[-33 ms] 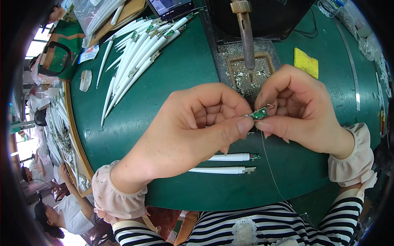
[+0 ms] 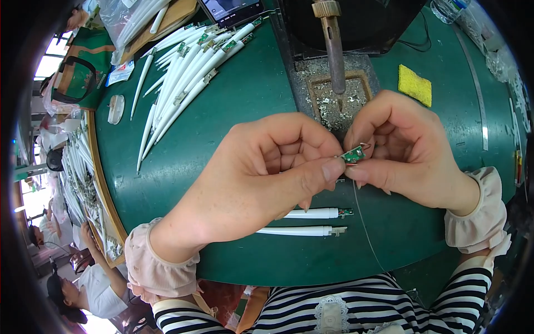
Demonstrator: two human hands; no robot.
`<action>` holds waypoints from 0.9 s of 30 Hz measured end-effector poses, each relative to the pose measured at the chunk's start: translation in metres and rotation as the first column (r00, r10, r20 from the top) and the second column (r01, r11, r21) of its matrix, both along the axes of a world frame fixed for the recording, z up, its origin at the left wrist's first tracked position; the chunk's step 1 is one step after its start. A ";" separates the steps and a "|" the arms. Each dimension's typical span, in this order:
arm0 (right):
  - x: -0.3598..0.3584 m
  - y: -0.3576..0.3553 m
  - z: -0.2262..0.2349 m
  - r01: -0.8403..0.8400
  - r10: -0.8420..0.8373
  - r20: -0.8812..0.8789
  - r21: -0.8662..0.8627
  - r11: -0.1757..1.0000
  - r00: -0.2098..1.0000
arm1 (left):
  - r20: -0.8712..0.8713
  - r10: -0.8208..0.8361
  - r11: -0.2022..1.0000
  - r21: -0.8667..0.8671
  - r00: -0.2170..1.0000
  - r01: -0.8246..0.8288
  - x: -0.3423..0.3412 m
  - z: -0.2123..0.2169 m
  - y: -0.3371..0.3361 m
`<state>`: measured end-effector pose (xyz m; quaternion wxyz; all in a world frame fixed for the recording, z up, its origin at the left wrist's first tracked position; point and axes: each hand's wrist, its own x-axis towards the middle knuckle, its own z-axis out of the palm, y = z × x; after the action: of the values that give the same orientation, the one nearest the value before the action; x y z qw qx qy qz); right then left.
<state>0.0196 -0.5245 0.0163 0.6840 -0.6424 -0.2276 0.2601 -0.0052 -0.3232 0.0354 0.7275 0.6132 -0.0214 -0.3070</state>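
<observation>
Circuit board (image 2: 354,155) has tilted a touch since the prev frame, showing more of its green face; R hand (image 2: 417,139) shifted slightly w/ it. L hand (image 2: 250,183) & the rest look unchanged. Via headcam I've both hands on the near side of the soldering iron (image 2: 335,55), board btwn them, held up over the desk (image 2: 311,256). My L thumb & fingers are clamped on the board's left end, my R thumb & index pinched on its right end. Thin wire (image 2: 362,222) runs from just below the R thumb toward the near side, away from the iron. Also nearer me than the iron: 2 white tapered tubes (image 2: 314,214), side by side, approx parallel. L of iron: pile of similar tubes (image 2: 183,83), many w/ small green boards at their ends; phone (image 2: 231,10) also L, farther back. R of iron: yellow sponge (image 2: 414,85).
</observation>
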 end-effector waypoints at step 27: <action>0.002 -0.001 0.004 -0.021 0.020 -0.078 -0.012 1.000 0.997 | 0.000 -0.004 0.999 0.038 1.000 0.004 0.000 0.000 0.000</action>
<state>0.0213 -0.5254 0.0202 0.6857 -0.6336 -0.2055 0.2933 -0.0054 -0.3231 0.0359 0.7151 0.6268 -0.0169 -0.3089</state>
